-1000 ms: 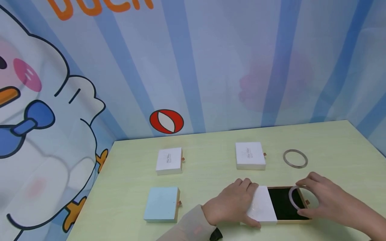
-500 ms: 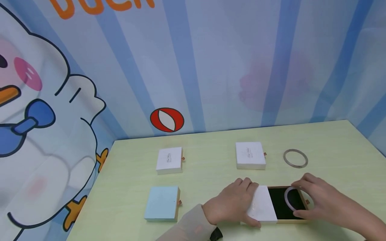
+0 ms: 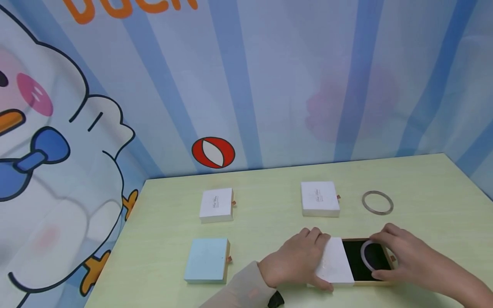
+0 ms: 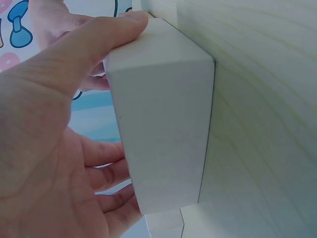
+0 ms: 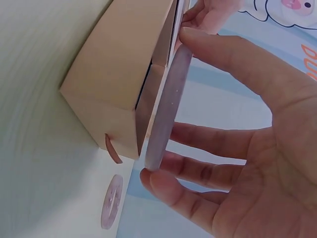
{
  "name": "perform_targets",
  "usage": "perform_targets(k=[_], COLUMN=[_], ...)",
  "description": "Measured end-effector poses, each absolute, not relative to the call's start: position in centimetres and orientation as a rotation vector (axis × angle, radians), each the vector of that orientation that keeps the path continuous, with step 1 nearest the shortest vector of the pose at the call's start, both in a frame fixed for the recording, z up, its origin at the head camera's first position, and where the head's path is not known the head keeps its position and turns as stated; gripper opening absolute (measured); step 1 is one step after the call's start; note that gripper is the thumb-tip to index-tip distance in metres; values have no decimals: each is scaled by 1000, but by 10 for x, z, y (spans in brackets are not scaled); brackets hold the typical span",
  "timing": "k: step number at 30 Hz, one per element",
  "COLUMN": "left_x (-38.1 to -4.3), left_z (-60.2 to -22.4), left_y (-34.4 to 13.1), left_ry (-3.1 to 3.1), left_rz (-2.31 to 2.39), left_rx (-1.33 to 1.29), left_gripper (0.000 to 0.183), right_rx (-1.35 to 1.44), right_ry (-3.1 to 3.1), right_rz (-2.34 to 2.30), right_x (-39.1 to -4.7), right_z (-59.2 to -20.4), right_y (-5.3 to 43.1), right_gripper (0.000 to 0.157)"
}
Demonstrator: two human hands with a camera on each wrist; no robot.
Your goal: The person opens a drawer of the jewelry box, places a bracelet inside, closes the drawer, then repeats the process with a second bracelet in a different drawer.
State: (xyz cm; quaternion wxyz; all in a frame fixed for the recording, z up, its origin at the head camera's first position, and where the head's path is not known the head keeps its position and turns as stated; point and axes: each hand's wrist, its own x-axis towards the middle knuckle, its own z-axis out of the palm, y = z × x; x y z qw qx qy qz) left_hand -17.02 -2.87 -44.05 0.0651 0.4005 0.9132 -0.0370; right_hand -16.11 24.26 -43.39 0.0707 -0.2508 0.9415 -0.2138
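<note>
My left hand (image 3: 296, 259) grips the white sleeve of a drawer box (image 3: 337, 261), its thumb on the near side and its fingers across the top and far side. To the right, the box's drawer (image 3: 352, 252) is pulled out, showing a black lining and tan walls. Over it my right hand (image 3: 408, 252) pinches a pale lilac bangle (image 5: 169, 106) between thumb and fingertips. The bangle is tilted close above the drawer's opening; whether it touches the lining is hidden. An orange pull tab (image 5: 113, 148) sticks out of the drawer's end.
Another bangle (image 3: 363, 202) lies flat behind my right hand. Beside it stands a closed white box (image 3: 319, 199). Farther left are a smaller white box (image 3: 216, 206) and a light blue box (image 3: 206, 261). A printed curtain (image 3: 285, 85) hangs behind the table.
My right hand has moved slightly left with the bangle, bringing it farther over the drawer's black lining. My left hand and the white box have stayed in place.
</note>
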Motion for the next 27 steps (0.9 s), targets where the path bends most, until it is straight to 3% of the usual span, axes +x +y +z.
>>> perform_targets(k=[27], left_x=[-170], left_z=[-441], left_y=[-29], left_ry=[2764], left_rz=[-102], left_rx=[1206], left_gripper=[106], right_rx=[-765], right_ry=[2840], right_rz=[-623], right_x=[-161], right_z=[-439], right_y=[230], right_gripper=[63])
